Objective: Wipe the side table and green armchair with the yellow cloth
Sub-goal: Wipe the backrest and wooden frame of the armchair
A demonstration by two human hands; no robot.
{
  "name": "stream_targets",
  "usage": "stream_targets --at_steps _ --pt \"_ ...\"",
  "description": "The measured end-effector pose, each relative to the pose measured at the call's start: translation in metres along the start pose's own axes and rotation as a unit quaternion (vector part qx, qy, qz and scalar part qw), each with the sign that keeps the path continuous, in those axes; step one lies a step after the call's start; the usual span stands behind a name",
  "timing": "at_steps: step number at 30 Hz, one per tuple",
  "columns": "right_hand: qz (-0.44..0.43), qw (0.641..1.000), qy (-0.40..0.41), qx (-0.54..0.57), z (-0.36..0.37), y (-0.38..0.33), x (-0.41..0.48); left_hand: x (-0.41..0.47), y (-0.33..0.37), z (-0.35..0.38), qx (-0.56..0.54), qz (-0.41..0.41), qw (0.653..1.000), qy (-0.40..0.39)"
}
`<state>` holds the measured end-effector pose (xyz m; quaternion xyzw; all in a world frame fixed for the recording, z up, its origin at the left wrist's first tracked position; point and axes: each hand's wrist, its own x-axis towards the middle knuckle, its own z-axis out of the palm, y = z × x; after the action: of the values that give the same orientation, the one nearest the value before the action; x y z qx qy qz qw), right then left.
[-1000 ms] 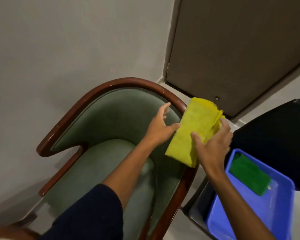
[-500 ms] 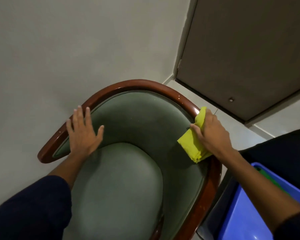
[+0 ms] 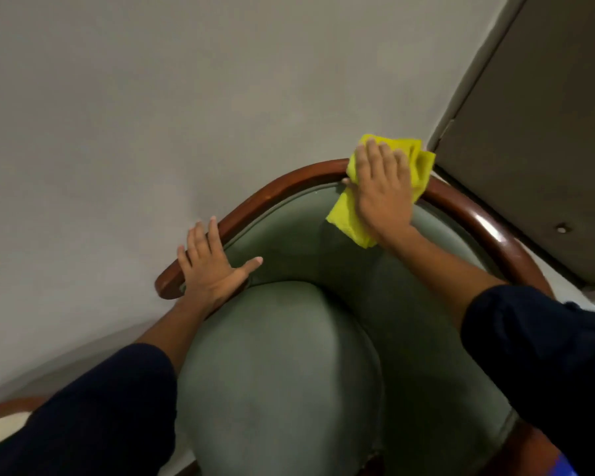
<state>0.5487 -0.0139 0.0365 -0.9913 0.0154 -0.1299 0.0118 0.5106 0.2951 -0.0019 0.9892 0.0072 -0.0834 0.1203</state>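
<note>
The green armchair fills the lower middle of the head view, with a curved glossy brown wooden rim around its padded back. My right hand lies flat on the folded yellow cloth, pressing it over the top of the rim and the upper back padding. My left hand rests open, fingers spread, on the left armrest end of the rim, holding nothing. The side table is out of sight.
A plain grey wall stands right behind the chair. A closed door is at the upper right, with pale floor below it. A sliver of blue tray shows at the bottom right corner.
My right hand slid the cloth along the rim from the chair's right side up to the top of the back. My left hand stayed on the left armrest. The view moved closer over the seat.
</note>
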Motion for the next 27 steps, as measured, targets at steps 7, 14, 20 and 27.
stream_targets --at_steps 7,14,20,27 --pt "-0.306 0.951 0.047 0.009 0.049 -0.131 -0.010 0.011 -0.013 0.004 -0.006 -0.005 1.000 0.003" --pt "-0.373 0.917 -0.019 -0.141 0.059 -0.052 -0.048 0.014 -0.014 0.005 -0.015 0.012 1.000 -0.015" --pt "-0.420 0.853 -0.197 -0.237 0.020 0.025 -0.072 -0.001 -0.006 -0.007 0.001 0.008 0.999 -0.037" --pt "-0.329 0.903 -0.169 -0.218 -0.044 0.087 -0.128 -0.038 0.042 -0.010 0.018 0.139 0.990 -0.009"
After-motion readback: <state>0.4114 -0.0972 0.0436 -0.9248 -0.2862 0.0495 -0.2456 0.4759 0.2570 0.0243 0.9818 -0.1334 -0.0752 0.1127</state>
